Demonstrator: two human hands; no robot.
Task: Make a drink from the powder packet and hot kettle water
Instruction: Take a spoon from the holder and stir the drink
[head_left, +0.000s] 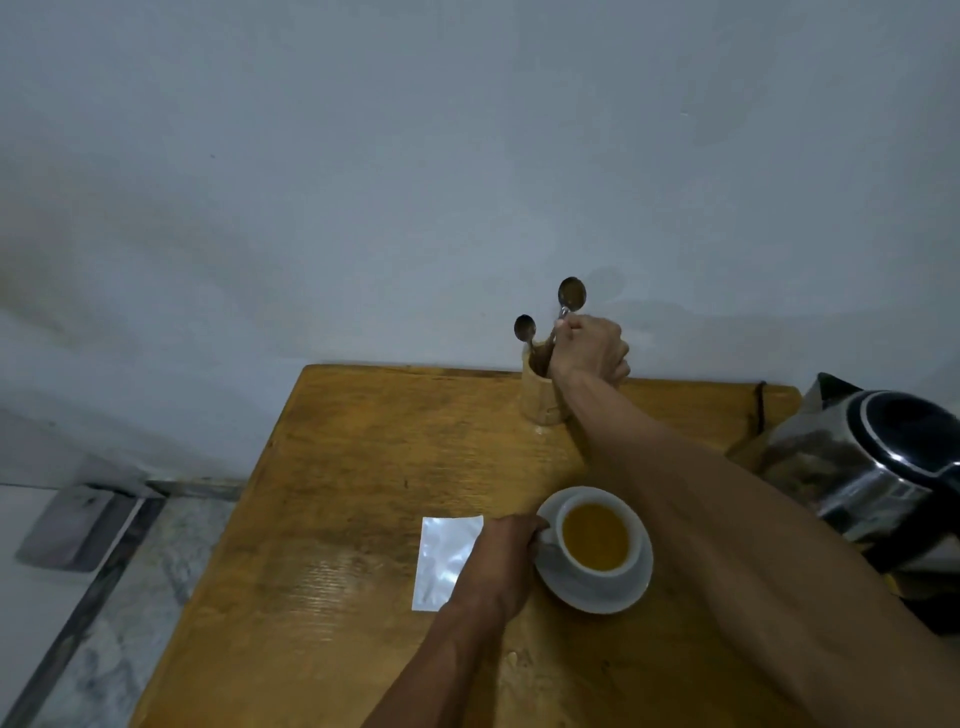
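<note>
A white cup (597, 540) of amber-yellow drink sits on a white saucer (631, 590) near the middle of the wooden table (337, 467). My left hand (506, 558) grips the cup by its handle on the left side. A silvery powder packet (441, 558) lies flat just left of that hand. At the table's far edge stands a wooden utensil holder (540, 395). My right hand (592, 351) is closed on the handle of a metal spoon (571, 295) whose bowl points up above the holder. A second spoon (524, 330) stands in the holder.
A steel electric kettle (872, 467) with a black lid and handle stands at the table's right edge, close to my right forearm. A pale wall runs right behind the table. Tiled floor and a grey mat (72, 525) lie to the left.
</note>
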